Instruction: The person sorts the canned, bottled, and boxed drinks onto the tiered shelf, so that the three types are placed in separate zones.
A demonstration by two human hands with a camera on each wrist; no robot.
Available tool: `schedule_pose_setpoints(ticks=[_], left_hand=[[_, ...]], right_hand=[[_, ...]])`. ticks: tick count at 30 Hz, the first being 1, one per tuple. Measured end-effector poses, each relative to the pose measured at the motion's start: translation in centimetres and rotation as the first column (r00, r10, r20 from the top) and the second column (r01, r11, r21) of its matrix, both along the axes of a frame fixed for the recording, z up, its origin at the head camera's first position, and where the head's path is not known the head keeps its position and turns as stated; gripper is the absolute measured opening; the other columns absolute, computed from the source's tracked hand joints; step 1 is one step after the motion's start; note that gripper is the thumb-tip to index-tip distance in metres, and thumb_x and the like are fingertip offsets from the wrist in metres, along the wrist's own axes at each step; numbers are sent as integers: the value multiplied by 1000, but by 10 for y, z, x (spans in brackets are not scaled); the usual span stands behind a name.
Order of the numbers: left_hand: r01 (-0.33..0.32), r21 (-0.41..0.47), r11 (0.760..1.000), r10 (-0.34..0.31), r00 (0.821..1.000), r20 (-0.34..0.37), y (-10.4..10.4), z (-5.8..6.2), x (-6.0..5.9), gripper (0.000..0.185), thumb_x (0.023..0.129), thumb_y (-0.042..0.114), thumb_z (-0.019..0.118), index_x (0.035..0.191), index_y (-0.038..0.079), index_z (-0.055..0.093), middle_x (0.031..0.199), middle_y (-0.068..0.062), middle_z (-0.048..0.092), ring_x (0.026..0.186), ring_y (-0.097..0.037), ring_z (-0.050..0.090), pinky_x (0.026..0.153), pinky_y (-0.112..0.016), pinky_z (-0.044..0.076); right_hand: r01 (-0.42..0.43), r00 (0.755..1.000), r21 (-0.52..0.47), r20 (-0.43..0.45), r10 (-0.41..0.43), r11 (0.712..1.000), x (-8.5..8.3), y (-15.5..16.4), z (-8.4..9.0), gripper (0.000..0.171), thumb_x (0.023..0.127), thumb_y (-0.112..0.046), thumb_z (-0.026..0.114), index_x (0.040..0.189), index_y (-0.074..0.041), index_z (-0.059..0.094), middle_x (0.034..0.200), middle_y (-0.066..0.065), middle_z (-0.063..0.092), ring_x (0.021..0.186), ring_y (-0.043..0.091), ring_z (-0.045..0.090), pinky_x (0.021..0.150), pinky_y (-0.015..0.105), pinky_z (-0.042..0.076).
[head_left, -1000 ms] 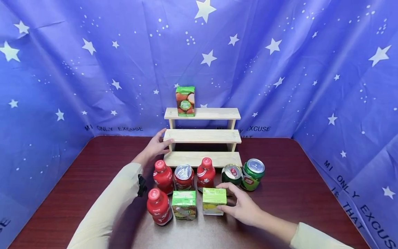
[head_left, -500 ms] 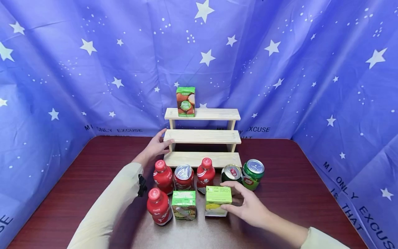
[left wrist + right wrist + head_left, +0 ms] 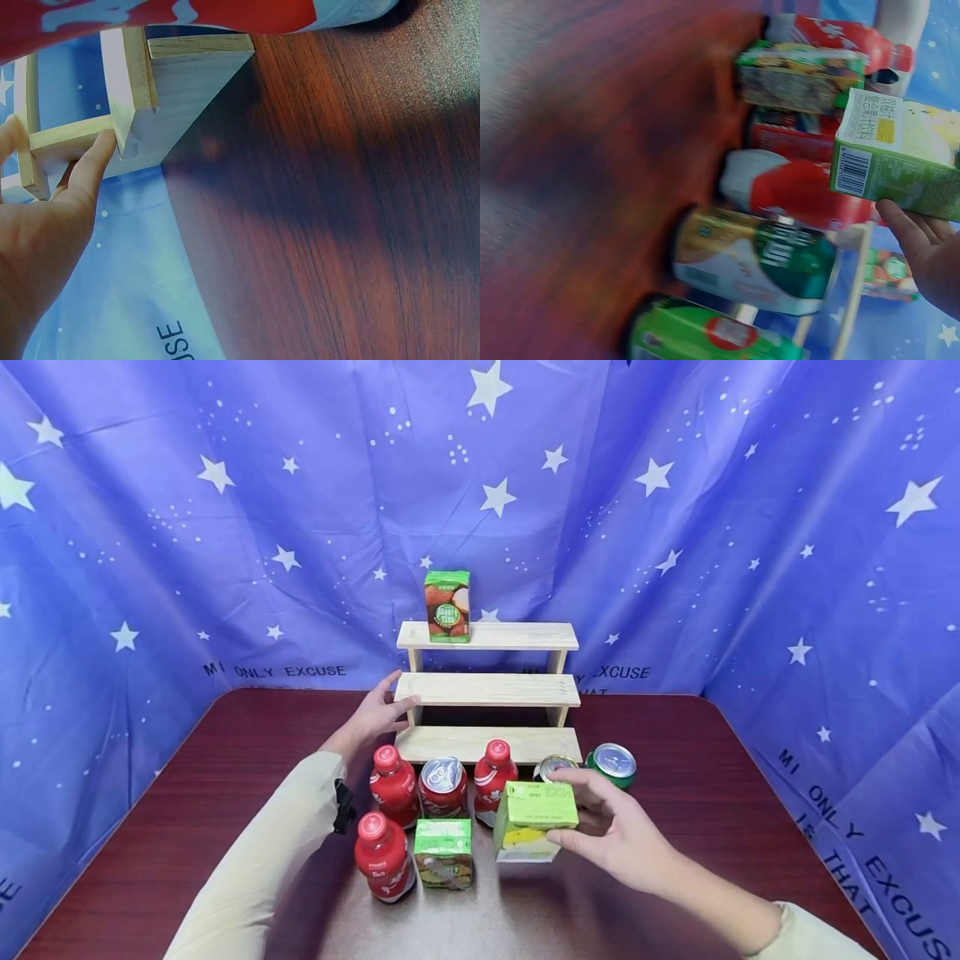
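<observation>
My right hand [image 3: 633, 843] pinches a light-green juice carton [image 3: 538, 810] by its right side, thumb in front and fingers behind. The carton is raised off the table, with a shadow beneath it; in the right wrist view its barcode side shows. My left hand [image 3: 372, 712] holds the left end of the middle step of a three-step wooden shelf [image 3: 487, 689], its thumb at the front edge. In the left wrist view, fingertips of that hand press on the wooden frame [image 3: 71, 139]. A lychee juice carton [image 3: 448, 607] stands at the left of the top step.
Before the shelf stand red bottles [image 3: 393, 787], a red can [image 3: 443, 789], a dark-green can [image 3: 757, 255] and a green can [image 3: 613, 766]. Nearer are another red bottle [image 3: 385, 858] and a green-topped carton [image 3: 443, 853]. A blue star-patterned curtain [image 3: 300, 527] surrounds the table.
My right hand has lifted the light-green carton from the table, moving it up and slightly right, where it now partly covers the cans behind. The left hand stays at the shelf.
</observation>
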State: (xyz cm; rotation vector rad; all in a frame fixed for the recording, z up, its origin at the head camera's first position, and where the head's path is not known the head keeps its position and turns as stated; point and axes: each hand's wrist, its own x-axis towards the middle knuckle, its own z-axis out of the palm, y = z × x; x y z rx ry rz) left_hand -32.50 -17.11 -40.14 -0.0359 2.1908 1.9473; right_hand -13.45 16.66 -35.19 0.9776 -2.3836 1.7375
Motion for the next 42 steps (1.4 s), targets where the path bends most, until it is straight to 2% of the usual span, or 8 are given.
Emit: schedule_pose_setpoints(ticks=[6, 10, 17, 21, 22, 26, 33, 42], left_hand=[[3, -13, 1000, -3, 1000, 16, -1, 0, -1, 76, 95, 14, 54, 152, 18, 5, 144, -28, 30, 132, -39, 37, 98, -51, 48], [-2, -21, 1000, 2, 1000, 16, -1, -1, -1, 75, 95, 13, 54, 152, 18, 6, 143, -29, 31, 131, -40, 38, 98, -50, 48], [19, -20, 1000, -20, 999, -48, -2, -8, -5, 81, 91, 22, 62, 152, 19, 9, 137, -32, 34, 124, -40, 45, 92, -48, 53], [11, -20, 1000, -12, 999, -33, -2, -7, -5, 79, 91, 20, 61, 152, 18, 10, 138, -31, 34, 125, -39, 45, 92, -48, 53], [4, -27, 1000, -4, 1000, -11, -1, -6, -5, 77, 93, 17, 58, 152, 18, 9, 140, -30, 33, 128, -40, 41, 96, -49, 50], [-1, -10, 1000, 2, 1000, 23, -1, -1, -3, 76, 94, 12, 55, 152, 18, 6, 142, -29, 31, 130, -41, 39, 97, -50, 48], [1, -4, 1000, -1, 1000, 16, 0, -1, -2, 76, 94, 11, 54, 152, 19, 6, 141, -29, 32, 129, -41, 40, 97, -49, 49], [2, -17, 1000, -2, 1000, 14, 0, 0, -1, 76, 94, 13, 54, 152, 18, 5, 141, -29, 32, 129, -41, 40, 96, -48, 50]], right_hand=[[53, 997, 5, -61, -53, 999, -4, 1, 21, 57, 76, 1, 74, 127, -4, 48, 110, 5, 63, 96, 4, 64, 80, 20, 57], [66, 995, -7, -70, -67, 998, -8, 1, 34, 60, 75, 4, 74, 128, -5, 48, 107, 1, 64, 95, 5, 64, 82, 21, 57], [106, 993, -20, -58, -107, 994, -19, 4, 50, 58, 75, 4, 73, 127, -2, 48, 106, -6, 65, 95, 7, 65, 82, 23, 58], [115, 993, -52, -31, -116, 992, -26, 4, 57, 59, 75, 7, 72, 127, 0, 46, 106, -9, 65, 97, 7, 65, 82, 24, 58], [116, 993, -58, -27, -118, 991, -28, 4, 58, 59, 75, 7, 72, 127, 1, 46, 106, -10, 65, 97, 7, 65, 82, 24, 58], [136, 990, -67, -25, -138, 988, -34, 4, 64, 60, 75, 8, 72, 128, 3, 44, 104, -12, 65, 97, 6, 65, 83, 23, 57], [166, 986, -68, -22, -167, 984, -46, 6, 73, 58, 77, 6, 71, 129, -1, 46, 102, -12, 66, 95, 7, 66, 82, 22, 57], [223, 974, -53, -33, -225, 973, -61, 7, 75, 57, 78, 2, 72, 129, -6, 47, 101, -12, 67, 92, 5, 66, 78, 21, 58]])
